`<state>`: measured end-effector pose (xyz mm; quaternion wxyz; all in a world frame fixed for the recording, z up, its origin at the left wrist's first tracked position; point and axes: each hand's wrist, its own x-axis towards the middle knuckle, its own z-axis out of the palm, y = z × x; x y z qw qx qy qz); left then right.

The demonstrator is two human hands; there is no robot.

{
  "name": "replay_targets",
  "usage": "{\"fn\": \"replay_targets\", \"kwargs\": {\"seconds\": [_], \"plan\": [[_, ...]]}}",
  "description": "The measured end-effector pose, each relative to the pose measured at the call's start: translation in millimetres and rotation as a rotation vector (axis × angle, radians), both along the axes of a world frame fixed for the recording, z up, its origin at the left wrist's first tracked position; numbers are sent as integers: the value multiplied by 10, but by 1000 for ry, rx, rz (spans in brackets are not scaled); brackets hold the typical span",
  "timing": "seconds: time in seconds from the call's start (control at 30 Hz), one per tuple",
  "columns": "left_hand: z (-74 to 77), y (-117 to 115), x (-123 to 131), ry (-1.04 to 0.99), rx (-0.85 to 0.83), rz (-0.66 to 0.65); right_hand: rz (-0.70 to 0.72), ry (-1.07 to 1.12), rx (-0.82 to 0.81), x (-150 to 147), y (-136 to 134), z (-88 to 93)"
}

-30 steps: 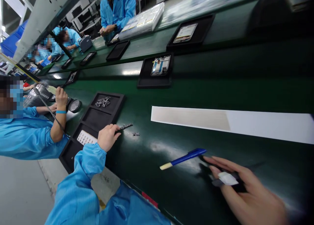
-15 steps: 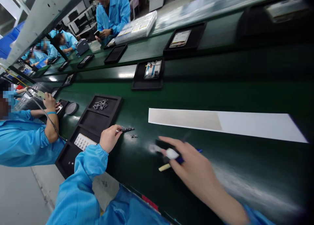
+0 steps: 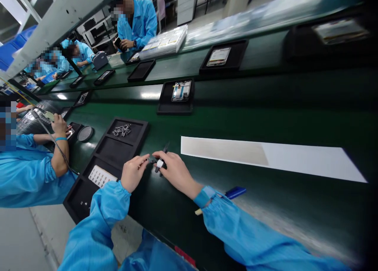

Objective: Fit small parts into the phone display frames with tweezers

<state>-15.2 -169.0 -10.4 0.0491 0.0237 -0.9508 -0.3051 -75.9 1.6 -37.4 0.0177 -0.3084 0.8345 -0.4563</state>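
My left hand (image 3: 134, 173) pinches one end of a short row of small dark parts (image 3: 152, 160) above the green bench. Close on its right, my right hand (image 3: 174, 169) is closed on a dark pen-like tool with a white band (image 3: 160, 163), its tip pointing up and away. The tool touches or nearly touches the row; which one I cannot tell. Left of my hands lies a black compartment tray (image 3: 115, 147) with a pile of small metal parts (image 3: 121, 130) in its far section and a white card of small pieces (image 3: 101, 176) nearer me.
A long white strip (image 3: 224, 151) lies on the right of the bench. A blue object (image 3: 235, 192) sits by my right sleeve. Beyond are black trays with devices (image 3: 181, 91). On the left, a person's arm (image 3: 60, 156) works beside a round grey dish (image 3: 85, 133).
My right hand has moved left from the middle of the bench to beside my left hand, bringing the tool with it. My left hand has barely moved.
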Motion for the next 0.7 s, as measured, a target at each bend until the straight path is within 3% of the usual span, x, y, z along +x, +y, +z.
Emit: {"fn": "replay_targets", "kwargs": {"seconds": [0.07, 0.2, 0.27, 0.43, 0.57, 0.7], "plan": [[66, 11, 26, -84, 223, 19, -17, -5, -48, 50, 59, 48], [241, 140, 127, -338, 901, 107, -29, -35, -201, 231, 227, 225], [322, 246, 190, -394, 1043, 131, -40, -81, -321, 339, 318, 315], [406, 554, 308, -383, 1099, 136, -139, -188, -478, 573, 558, 408], [350, 851, 279, -353, 1049, 132, -261, -259, -571, 687, 802, 371], [260, 1209, 136, -335, 959, 20, -313, -436, -682, 719, 1117, 335]]}}
